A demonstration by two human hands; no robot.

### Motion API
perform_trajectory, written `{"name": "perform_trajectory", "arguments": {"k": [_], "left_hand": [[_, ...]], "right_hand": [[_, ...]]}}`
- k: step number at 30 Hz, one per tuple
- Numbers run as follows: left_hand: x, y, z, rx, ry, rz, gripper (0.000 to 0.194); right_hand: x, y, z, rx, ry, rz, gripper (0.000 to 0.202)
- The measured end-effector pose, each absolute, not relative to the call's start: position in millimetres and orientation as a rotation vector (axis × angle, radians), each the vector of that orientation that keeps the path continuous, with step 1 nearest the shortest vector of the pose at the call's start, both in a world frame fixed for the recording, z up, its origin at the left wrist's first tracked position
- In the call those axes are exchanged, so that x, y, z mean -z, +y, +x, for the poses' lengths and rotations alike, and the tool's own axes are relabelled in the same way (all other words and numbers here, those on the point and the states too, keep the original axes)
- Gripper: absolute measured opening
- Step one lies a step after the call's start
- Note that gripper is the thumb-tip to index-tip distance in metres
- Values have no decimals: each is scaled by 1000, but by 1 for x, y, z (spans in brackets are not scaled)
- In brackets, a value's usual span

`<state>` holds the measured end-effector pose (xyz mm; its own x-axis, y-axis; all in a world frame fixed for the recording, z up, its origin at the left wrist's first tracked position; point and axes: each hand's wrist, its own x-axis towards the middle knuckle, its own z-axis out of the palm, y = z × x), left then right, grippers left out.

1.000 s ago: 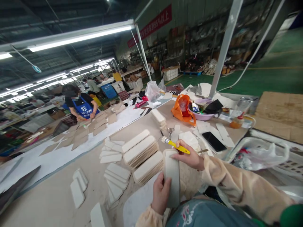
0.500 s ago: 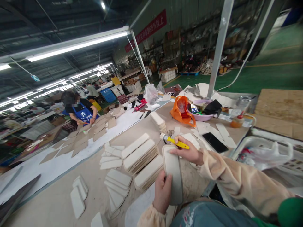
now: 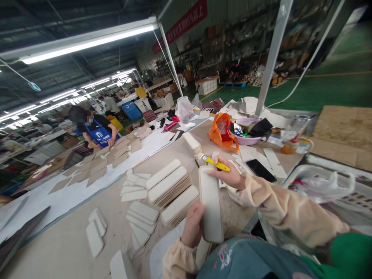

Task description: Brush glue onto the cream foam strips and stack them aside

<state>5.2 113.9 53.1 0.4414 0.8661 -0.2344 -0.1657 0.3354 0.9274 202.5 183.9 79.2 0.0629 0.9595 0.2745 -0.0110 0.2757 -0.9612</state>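
Beige table [image 3: 66, 236] fills the view, strewn with cream pads. Beyond its far edge a person in a blue apron [image 3: 100, 135] bends over brown card pieces. Stacks [image 3: 171, 192] of pads lie just left of the held pad [image 3: 210, 205], which stands tilted above the table's near edge. Left hand [image 3: 192, 228] grasps its lower left side, fingers wrapped behind. Right hand [image 3: 231, 176] touches its top right corner and clasps a yellow brush [image 3: 215, 163], bristles pointing away. A black phone [image 3: 260, 170] lies right of the brush.
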Motion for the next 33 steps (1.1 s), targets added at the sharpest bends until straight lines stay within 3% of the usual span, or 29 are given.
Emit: {"name": "perform_trajectory", "arguments": {"k": [7, 26, 33], "left_hand": [[-33, 99, 6, -726, 786, 925, 67], [-16, 82, 29, -761, 784, 756, 43], [-8, 77, 35, -766, 807, 753, 42]], "right_hand": [[-66, 194, 228, -884, -1211, -1144, 46], [-47, 198, 252, -879, -1265, -1121, 40], [-43, 197, 258, -857, -1273, -1130, 40]]}}
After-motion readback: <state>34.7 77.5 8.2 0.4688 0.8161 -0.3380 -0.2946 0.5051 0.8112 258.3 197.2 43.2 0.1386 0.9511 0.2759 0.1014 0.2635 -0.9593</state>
